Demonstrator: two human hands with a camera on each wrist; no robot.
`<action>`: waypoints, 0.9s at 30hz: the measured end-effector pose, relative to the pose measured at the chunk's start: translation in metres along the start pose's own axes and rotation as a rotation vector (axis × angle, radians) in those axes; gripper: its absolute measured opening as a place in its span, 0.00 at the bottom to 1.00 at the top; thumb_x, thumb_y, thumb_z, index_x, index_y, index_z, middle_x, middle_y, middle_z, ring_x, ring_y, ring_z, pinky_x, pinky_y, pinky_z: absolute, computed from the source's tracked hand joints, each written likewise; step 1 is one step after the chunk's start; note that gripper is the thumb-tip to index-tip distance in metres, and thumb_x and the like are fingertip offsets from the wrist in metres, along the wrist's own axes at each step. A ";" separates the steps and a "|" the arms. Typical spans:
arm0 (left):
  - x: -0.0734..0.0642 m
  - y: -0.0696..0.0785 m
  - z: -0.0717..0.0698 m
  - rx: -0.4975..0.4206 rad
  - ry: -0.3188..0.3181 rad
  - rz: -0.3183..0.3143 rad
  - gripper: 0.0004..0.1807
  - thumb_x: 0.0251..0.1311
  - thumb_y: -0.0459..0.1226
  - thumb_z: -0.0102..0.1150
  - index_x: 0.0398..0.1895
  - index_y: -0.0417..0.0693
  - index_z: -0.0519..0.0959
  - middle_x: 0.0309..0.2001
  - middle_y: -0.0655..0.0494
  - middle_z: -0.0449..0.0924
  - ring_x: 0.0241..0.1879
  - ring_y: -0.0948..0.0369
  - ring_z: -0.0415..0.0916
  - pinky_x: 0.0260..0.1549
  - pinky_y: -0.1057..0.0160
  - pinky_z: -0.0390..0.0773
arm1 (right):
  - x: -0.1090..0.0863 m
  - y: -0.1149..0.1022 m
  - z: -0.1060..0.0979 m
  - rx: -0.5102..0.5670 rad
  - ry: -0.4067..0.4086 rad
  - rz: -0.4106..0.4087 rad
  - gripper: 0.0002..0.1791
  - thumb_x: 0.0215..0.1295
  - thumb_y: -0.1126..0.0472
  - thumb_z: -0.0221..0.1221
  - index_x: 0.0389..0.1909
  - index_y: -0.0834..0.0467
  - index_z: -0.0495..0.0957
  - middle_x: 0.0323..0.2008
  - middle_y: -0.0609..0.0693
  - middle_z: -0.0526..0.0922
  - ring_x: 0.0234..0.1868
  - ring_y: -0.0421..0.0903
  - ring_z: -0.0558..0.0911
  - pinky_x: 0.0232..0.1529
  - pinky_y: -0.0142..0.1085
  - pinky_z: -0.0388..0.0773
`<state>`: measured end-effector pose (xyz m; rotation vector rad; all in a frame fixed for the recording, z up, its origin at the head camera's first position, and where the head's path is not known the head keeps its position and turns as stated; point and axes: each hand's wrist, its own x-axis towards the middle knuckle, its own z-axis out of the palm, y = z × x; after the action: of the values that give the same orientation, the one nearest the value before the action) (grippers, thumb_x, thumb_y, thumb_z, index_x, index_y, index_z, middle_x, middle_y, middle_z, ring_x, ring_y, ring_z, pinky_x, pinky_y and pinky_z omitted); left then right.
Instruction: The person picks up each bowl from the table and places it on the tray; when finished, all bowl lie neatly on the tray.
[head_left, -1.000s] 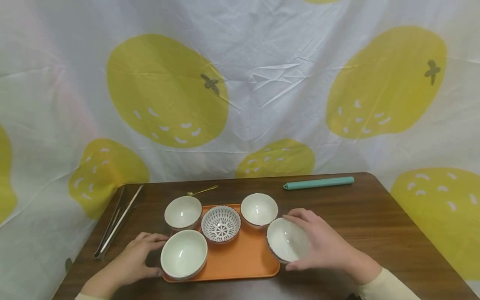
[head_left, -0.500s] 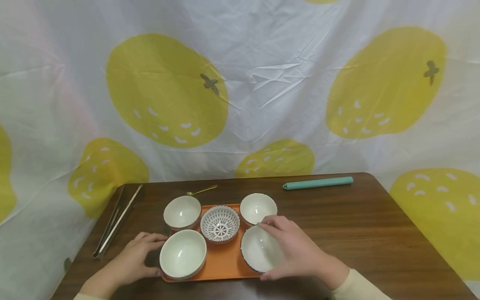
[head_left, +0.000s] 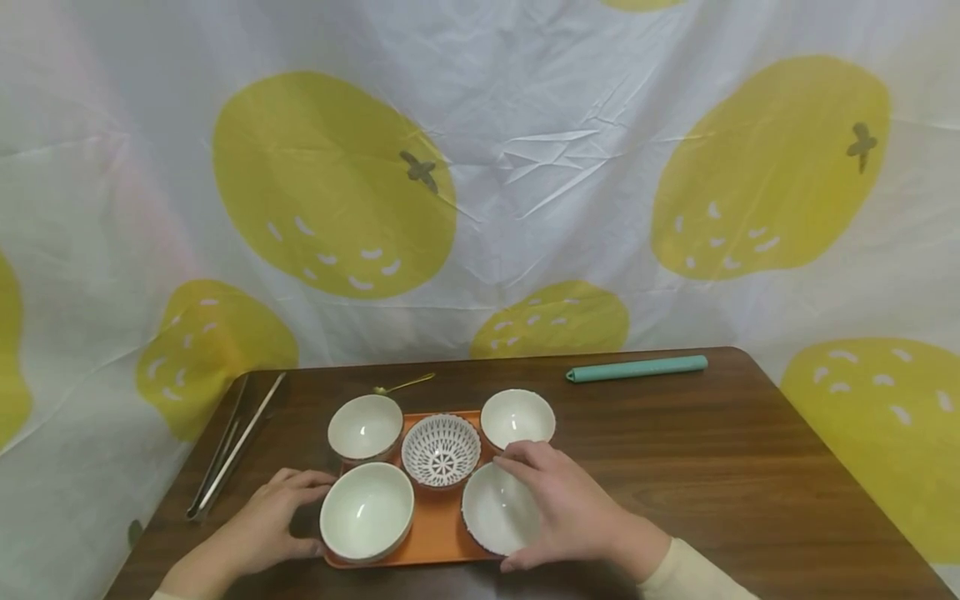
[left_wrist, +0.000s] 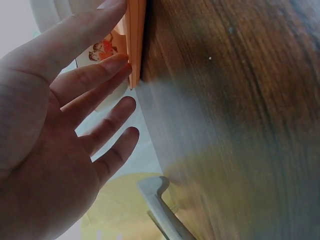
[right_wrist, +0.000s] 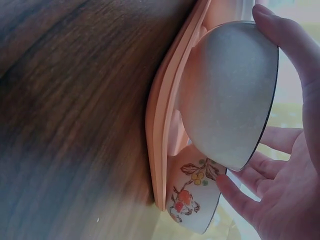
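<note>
My right hand holds a white bowl with thumb and fingers spread across its rim, over the front right of the orange tray. In the right wrist view that bowl sits upright, its base close to the tray. My left hand lies at the tray's left end, fingers extended, fingertips right at the tray edge and beside the front-left bowl. A patterned bowl occupies the tray's middle. White bowls stand at back left and back right.
Metal tongs lie along the table's left side. Behind the tray are a small gold spoon and, farther right, a teal stick-shaped object. A lemon-print curtain hangs behind the table.
My right hand has carried the bowl leftward from the tray's right edge, in over its front-right part. My left hand and the other bowls have stayed put.
</note>
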<state>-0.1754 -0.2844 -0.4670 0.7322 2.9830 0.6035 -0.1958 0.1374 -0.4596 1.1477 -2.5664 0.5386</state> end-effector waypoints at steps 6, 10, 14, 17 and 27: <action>0.000 0.000 0.000 0.002 0.005 0.004 0.40 0.36 0.49 0.85 0.57 0.44 0.85 0.58 0.54 0.82 0.57 0.48 0.73 0.49 0.33 0.73 | 0.000 -0.002 0.000 0.009 -0.023 0.011 0.61 0.27 0.24 0.77 0.64 0.56 0.79 0.61 0.46 0.76 0.61 0.43 0.74 0.58 0.44 0.77; 0.001 0.000 0.000 0.006 0.007 -0.008 0.39 0.36 0.49 0.85 0.57 0.45 0.85 0.58 0.55 0.82 0.57 0.49 0.73 0.50 0.34 0.74 | 0.001 -0.003 -0.001 0.005 -0.034 0.014 0.61 0.28 0.23 0.77 0.64 0.54 0.79 0.61 0.47 0.76 0.62 0.43 0.74 0.59 0.45 0.76; 0.002 0.001 0.000 0.007 0.011 -0.010 0.39 0.36 0.48 0.85 0.57 0.45 0.85 0.58 0.55 0.82 0.57 0.50 0.73 0.50 0.34 0.74 | 0.000 -0.004 -0.003 0.003 -0.024 -0.004 0.61 0.27 0.23 0.77 0.65 0.52 0.78 0.61 0.48 0.76 0.63 0.45 0.73 0.60 0.48 0.73; 0.002 0.001 0.000 0.011 0.017 -0.006 0.39 0.36 0.48 0.85 0.57 0.45 0.85 0.58 0.55 0.82 0.56 0.50 0.73 0.50 0.35 0.74 | -0.001 -0.005 -0.004 -0.001 -0.012 -0.021 0.61 0.26 0.24 0.78 0.65 0.50 0.77 0.62 0.48 0.77 0.63 0.46 0.72 0.60 0.49 0.72; 0.005 0.002 0.001 0.013 0.012 -0.006 0.39 0.35 0.48 0.85 0.56 0.46 0.86 0.58 0.56 0.82 0.56 0.51 0.73 0.50 0.36 0.74 | -0.006 -0.002 -0.019 0.040 0.017 0.005 0.56 0.31 0.24 0.77 0.66 0.45 0.78 0.65 0.47 0.75 0.65 0.46 0.71 0.60 0.55 0.71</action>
<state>-0.1785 -0.2806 -0.4668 0.7228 3.0019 0.5909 -0.1886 0.1488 -0.4450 1.1457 -2.5559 0.6007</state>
